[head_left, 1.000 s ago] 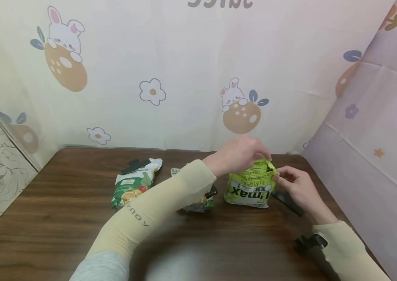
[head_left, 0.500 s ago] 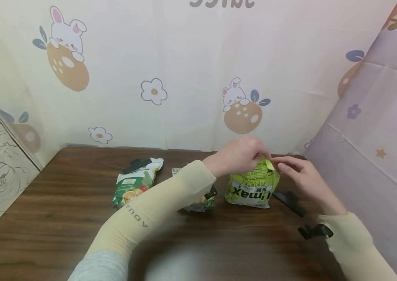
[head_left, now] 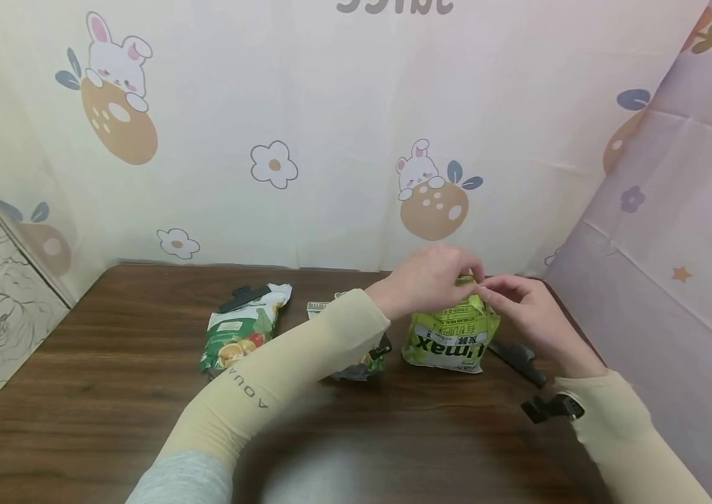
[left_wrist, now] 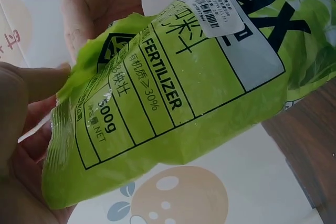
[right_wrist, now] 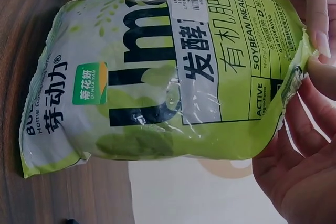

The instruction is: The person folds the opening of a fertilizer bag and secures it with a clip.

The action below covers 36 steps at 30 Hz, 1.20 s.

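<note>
A green and white fertilizer bag (head_left: 450,336) stands on the table, its printing upside down in the head view. My left hand (head_left: 434,276) pinches the bag's top edge from the left, thumb on the near face in the left wrist view. From the right, my right hand (head_left: 532,315) pinches the same edge near its corner, and the fingertips of both hands nearly meet. The right wrist view shows the right thumb (right_wrist: 323,74) at the crumpled top edge, with the other fingers behind the bag. Whether the bag's mouth is open is hidden.
A black sealing clip (head_left: 522,362) lies right of the bag. At the left is a green and white bag with fruit pictures (head_left: 242,332), a black clip (head_left: 245,297) across its top. Another bag (head_left: 356,369) with a black clip is partly behind my left forearm. A patterned curtain (head_left: 330,140) hangs behind.
My right hand has moved from the bag's right corner up and inward along the top edge, close to the left hand. The left hand has stayed nearly in place.
</note>
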Tool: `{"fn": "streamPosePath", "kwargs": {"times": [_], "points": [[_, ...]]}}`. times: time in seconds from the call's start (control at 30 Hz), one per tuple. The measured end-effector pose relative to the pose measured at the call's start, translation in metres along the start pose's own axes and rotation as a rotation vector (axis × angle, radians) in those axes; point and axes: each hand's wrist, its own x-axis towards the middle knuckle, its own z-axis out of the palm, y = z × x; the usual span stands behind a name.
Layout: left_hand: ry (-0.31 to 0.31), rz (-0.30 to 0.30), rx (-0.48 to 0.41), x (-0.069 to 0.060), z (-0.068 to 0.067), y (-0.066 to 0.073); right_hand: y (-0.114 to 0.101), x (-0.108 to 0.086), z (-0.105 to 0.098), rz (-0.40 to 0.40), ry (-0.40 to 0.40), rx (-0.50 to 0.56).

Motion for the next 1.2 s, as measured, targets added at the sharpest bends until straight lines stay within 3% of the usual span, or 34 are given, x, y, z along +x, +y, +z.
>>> {"fn": "streamPosePath", "kwargs": {"times": [0.17, 0.37, 0.77, 1.2], "points": [[0.012, -0.050, 0.023, 0.000, 0.000, 0.001, -0.001, 0.002, 0.002, -0.015, 0.017, 0.020], [0.037, -0.046, 0.041, 0.000, 0.000, 0.003, -0.004, 0.005, 0.005, -0.039, 0.042, 0.023], [0.073, -0.021, 0.034, -0.002, -0.001, 0.005, -0.004, 0.006, 0.008, -0.047, 0.058, -0.128], [0.089, -0.006, 0.030, -0.006, 0.000, 0.006, 0.021, -0.007, 0.004, -0.106, 0.055, -0.238]]}}
